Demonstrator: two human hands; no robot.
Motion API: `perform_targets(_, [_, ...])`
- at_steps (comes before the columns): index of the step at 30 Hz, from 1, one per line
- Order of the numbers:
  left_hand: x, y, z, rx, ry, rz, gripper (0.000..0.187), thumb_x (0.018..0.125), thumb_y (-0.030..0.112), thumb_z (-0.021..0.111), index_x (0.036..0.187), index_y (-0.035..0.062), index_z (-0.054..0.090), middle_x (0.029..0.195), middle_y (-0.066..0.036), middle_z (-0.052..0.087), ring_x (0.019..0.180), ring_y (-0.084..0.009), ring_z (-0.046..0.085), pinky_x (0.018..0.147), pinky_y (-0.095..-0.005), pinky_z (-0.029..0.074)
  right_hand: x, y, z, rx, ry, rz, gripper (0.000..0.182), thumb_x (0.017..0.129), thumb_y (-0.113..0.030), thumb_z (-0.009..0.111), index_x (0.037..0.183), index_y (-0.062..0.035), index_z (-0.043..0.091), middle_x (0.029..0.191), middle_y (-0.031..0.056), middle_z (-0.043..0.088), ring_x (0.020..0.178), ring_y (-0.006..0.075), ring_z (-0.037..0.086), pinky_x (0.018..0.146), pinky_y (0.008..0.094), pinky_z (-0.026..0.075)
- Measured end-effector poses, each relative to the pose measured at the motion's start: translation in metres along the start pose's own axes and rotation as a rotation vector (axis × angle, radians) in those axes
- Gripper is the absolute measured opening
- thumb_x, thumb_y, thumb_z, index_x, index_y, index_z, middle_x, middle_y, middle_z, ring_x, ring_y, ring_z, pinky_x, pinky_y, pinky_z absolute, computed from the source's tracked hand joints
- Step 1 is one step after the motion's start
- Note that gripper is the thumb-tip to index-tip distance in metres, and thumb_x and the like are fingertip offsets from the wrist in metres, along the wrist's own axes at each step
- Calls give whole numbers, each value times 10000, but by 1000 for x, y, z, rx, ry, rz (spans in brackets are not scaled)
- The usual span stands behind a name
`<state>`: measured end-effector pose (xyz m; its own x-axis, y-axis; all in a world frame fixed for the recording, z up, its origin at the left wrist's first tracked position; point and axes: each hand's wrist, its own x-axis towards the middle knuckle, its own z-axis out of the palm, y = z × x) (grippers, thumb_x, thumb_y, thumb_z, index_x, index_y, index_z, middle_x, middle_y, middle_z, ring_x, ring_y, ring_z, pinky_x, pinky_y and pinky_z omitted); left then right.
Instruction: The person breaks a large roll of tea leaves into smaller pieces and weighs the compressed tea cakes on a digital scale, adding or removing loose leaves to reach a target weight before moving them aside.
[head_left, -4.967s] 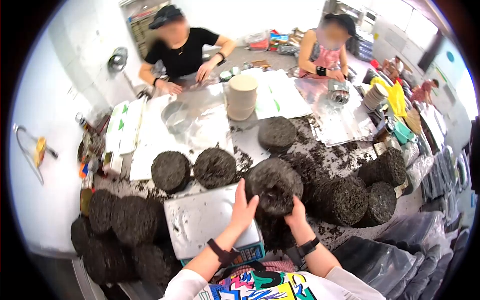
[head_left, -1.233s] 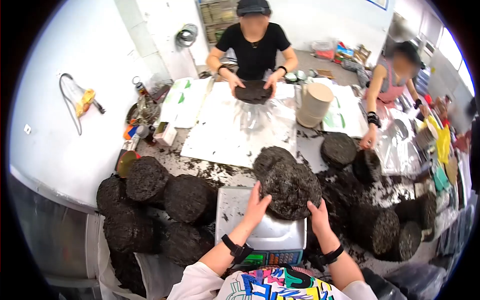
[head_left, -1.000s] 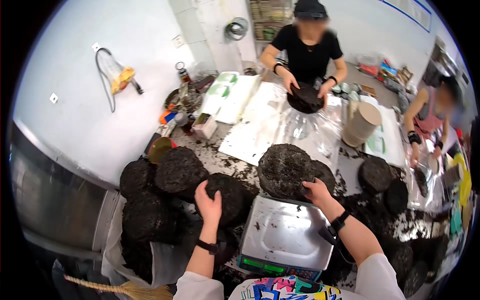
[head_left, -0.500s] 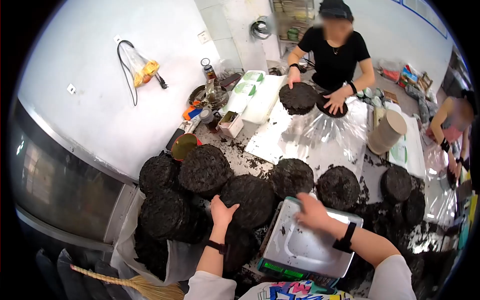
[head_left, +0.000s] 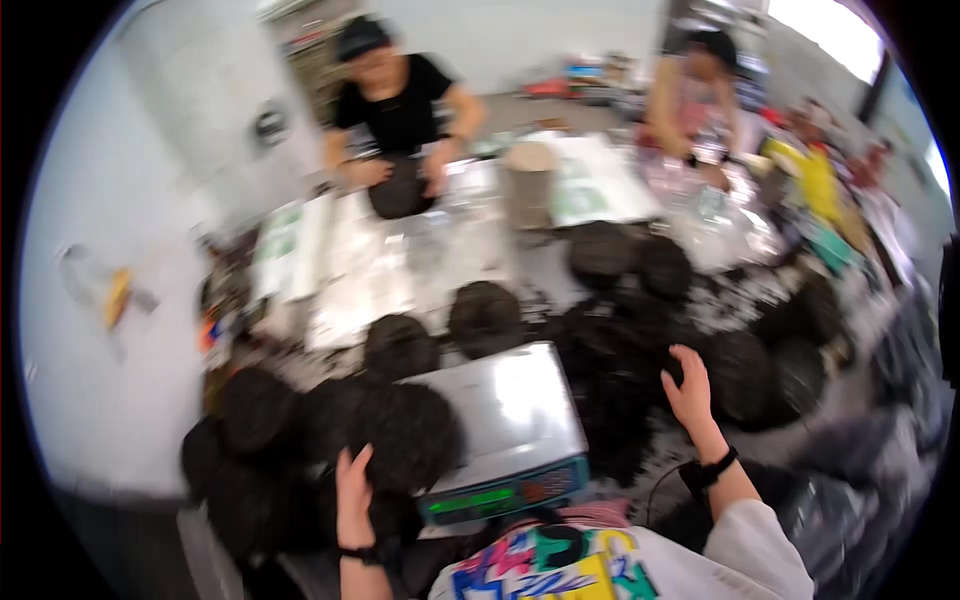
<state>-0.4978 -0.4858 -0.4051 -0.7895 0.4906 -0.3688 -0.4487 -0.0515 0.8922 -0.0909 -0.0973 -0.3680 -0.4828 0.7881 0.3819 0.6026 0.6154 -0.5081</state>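
Note:
My left hand (head_left: 355, 498) is at the near left edge of a round, dark brown pressed cake (head_left: 408, 438), its thumb and fingers apart. The cake's right side overlaps the left edge of a digital scale (head_left: 515, 395), which has a bare metal pan and a lit green display. To the right, my right hand (head_left: 692, 398) is stretched out with its thumb apart, holding nothing. It is over the right edge of a heap of loose dark flakes (head_left: 610, 400), close to another dark cake (head_left: 742, 375). The view is blurred by motion.
Several more dark cakes (head_left: 258, 408) are stacked at left, with others beyond the scale. Across the table, a person in black (head_left: 395, 100) handles a dark cake. Another person (head_left: 700, 110) works at back right. A beige cylinder (head_left: 530, 185) stands between them. Dark plastic bags (head_left: 850, 490) lie at right.
My view has swung to the right. My right hand has moved from over the scale pan to the flakes on the right. The person opposite now has both hands on a cake.

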Motion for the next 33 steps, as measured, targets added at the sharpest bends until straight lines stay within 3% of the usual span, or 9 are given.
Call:
perform_targets(5, [-15,-55,71,533,-23,88,513,831,147,637,1263,-44,436,1201,-160,537,1094,-268,512,954,-344,381,-60,146,-85,-346,532,873,824,763,-420,701,1347,35,338,1328,237,400,1232,383,376,1005,445,336])
perform_targets(7, [-1,-78,84,695,-111,138,503,840,157,634,1253,-52,438,1197,-163,542,1078,-266,521,941,-341,390,-99,236,-59,100,221,1101,981,714,-534,704,1373,57,280,1346,270,368,1253,401,350,1035,456,307])
perform_targets(12, [-23,-60,141,780,-220,176,498,839,185,627,1231,-50,431,1179,-181,544,1069,-296,529,921,-365,400,-88,157,-60,-252,458,932,803,707,-314,779,1288,49,359,1229,224,492,1155,332,473,978,385,378])
perform_targets(16, [-12,-78,130,773,-202,229,537,836,209,635,1247,-56,413,1179,-199,541,1088,-298,522,939,-364,395,-77,121,-85,246,769,679,545,782,-181,722,1181,31,417,1126,134,552,1006,199,523,885,306,409])
perform_targets(19, [-7,-91,118,820,-141,313,605,832,248,647,1276,-66,381,1201,-222,527,1124,-306,508,970,-357,379,-64,73,-76,1038,433,681,391,859,-92,607,1180,43,429,1126,80,552,994,137,513,865,266,407])
perform_targets(21, [-15,-86,127,800,-98,271,578,860,250,616,1282,-68,383,1210,-215,528,1126,-296,506,973,-344,371,-49,-9,-57,888,-37,607,297,854,-20,533,1150,8,524,1095,53,591,995,142,538,838,272,435])
perform_targets(25, [-18,-85,123,533,-105,55,474,962,300,445,1302,-30,421,1219,-153,534,1126,-243,506,952,-317,382,-52,-105,25,356,-317,-650,441,737,-39,597,1176,-40,551,1155,150,569,1075,327,537,928,411,437])
perform_targets(28, [-29,-77,96,456,-81,140,519,985,395,375,1354,32,404,1233,-88,511,1070,-178,503,907,-306,401,-76,-127,47,332,-543,-558,646,737,-144,654,1320,-44,395,1339,163,419,1266,322,386,1064,452,300])
perform_targets(33, [-77,-53,52,502,185,165,423,981,353,401,1256,43,484,1166,-79,549,1038,-162,531,846,-304,430,-53,-35,63,190,-265,-112,659,611,-100,716,1226,-57,485,1231,187,485,1157,368,448,1001,436,364])
